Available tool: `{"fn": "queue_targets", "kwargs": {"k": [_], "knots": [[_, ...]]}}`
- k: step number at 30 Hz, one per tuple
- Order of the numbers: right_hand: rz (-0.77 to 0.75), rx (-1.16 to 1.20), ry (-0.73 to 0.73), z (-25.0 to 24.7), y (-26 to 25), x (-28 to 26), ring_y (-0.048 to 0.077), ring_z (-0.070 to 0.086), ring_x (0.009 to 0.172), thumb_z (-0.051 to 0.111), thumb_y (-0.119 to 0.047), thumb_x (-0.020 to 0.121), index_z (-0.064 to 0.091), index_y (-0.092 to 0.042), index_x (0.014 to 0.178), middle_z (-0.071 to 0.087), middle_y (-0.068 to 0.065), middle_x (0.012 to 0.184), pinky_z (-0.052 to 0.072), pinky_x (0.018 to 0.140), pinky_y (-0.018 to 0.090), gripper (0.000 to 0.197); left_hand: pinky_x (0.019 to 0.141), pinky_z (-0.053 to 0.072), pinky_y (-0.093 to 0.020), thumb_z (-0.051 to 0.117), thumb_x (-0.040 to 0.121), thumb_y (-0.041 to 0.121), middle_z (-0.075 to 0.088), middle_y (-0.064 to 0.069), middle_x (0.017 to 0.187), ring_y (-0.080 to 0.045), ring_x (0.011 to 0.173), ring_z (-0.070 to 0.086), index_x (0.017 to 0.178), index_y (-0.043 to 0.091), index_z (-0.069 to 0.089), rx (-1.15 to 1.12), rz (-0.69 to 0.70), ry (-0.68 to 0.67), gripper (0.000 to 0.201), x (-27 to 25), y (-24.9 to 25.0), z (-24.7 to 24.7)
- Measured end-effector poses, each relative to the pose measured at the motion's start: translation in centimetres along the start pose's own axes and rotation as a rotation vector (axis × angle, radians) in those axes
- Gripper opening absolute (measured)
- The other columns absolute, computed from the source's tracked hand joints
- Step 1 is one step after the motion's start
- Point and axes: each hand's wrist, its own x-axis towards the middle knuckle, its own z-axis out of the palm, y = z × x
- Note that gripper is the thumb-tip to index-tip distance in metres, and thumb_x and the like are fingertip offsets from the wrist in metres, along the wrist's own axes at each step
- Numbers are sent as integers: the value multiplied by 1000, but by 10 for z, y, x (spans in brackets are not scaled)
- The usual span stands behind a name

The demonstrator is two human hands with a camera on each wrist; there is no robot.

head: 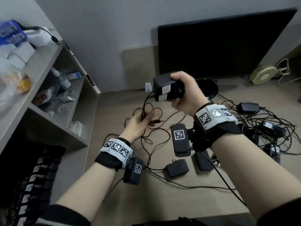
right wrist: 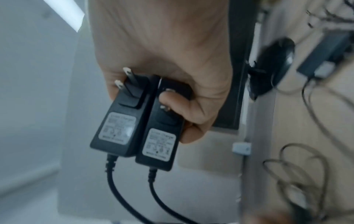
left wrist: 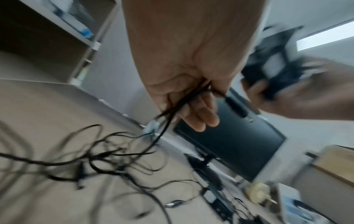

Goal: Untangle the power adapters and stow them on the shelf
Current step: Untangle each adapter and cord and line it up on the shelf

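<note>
My right hand (head: 182, 92) is raised above the desk and grips two black power adapters (head: 164, 90) side by side; their white labels and plug prongs show in the right wrist view (right wrist: 138, 125). Their thin cables (head: 146, 111) hang down in loops to my left hand (head: 138, 124), which holds a bunch of them between thumb and fingers (left wrist: 191, 98). A barrel plug (left wrist: 237, 107) sticks out past the fingers. More black adapters (head: 177, 168) and a tangle of cords (head: 268, 128) lie on the desk. The shelf unit (head: 68, 88) stands at the left.
A dark monitor (head: 219, 46) on an oval base stands at the back of the desk. A small cream fan (head: 262, 76) sits at the right. The shelf compartments hold bottles, boxes and bags (head: 60, 82). A keyboard (head: 35, 176) lies at the lower left.
</note>
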Motion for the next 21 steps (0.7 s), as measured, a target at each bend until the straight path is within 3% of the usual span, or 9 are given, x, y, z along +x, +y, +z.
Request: {"fn": "queue_targets", "kwargs": {"k": [2, 4, 7, 11, 13, 15, 17, 19, 21], "knots": [[-31, 225, -63, -1, -19, -6, 12, 53, 57, 52, -41, 82, 64, -19, 69, 58, -4, 71, 22, 38, 12, 28, 94, 44, -40, 46, 98, 22, 70, 7, 66, -19, 82, 65, 74, 20, 59, 73, -81, 63, 27, 1, -16, -19], [-51, 370, -90, -8, -33, -7, 17, 54, 62, 50, -40, 82, 68, -17, 65, 60, -1, 74, 21, 40, 11, 34, 93, 43, -40, 42, 99, 20, 69, 6, 58, -24, 85, 62, 67, 18, 53, 64, -164, 138, 34, 4, -27, -45], [-10, 432, -44, -21, -31, -1, 21, 56, 71, 52, -41, 82, 65, -16, 81, 62, 1, 87, 25, 40, 13, 28, 89, 40, -32, 39, 99, 24, 69, -4, 75, -25, 95, 61, 73, 11, 59, 139, -155, 321, 35, 11, -8, -83], [232, 328, 209, -34, 4, 22, 20, 62, 80, 61, -42, 81, 62, -19, 92, 64, -1, 98, 38, 41, 15, 25, 79, 42, -32, 42, 96, 25, 63, -7, 84, -23, 88, 58, 83, 6, 63, 239, 138, 492, 30, 17, 67, -111], [349, 171, 267, -32, 22, 28, 22, 60, 85, 65, -42, 81, 60, -20, 95, 60, 1, 106, 48, 56, 26, 27, 79, 44, -37, 46, 94, 22, 55, -7, 84, -23, 83, 53, 84, 6, 59, 371, 299, 451, 23, 18, 104, -110], [379, -77, 199, -24, 33, 31, 28, 53, 109, 61, -47, 84, 57, -21, 108, 52, 4, 123, 48, 85, 47, 36, 76, 41, -33, 44, 87, 26, 54, -2, 72, -20, 74, 51, 69, 13, 54, 399, 354, 320, 24, 21, 131, -101], [276, -259, 93, -5, 35, 31, 28, 36, 134, 53, -48, 89, 48, -26, 131, 41, 2, 140, 31, 102, 54, 47, 66, 39, -31, 42, 84, 27, 45, 2, 57, -14, 57, 44, 60, 17, 43, 348, 337, 197, 26, 26, 149, -90], [105, -215, -71, 18, 27, 31, 19, 38, 133, 47, -40, 93, 52, -26, 129, 48, -1, 140, 22, 108, 50, 39, 58, 33, -30, 46, 89, 20, 37, 4, 55, -6, 48, 35, 63, 11, 44, 377, 330, 158, 27, 32, 153, -81], [29, -149, -292, 42, 14, 29, 14, 52, 112, 42, -31, 91, 64, -22, 110, 65, -2, 119, 26, 103, 44, 30, 57, 29, -27, 46, 92, 14, 35, 4, 57, -4, 47, 31, 67, 5, 47, 446, 343, 197, 27, 36, 150, -81]]}}
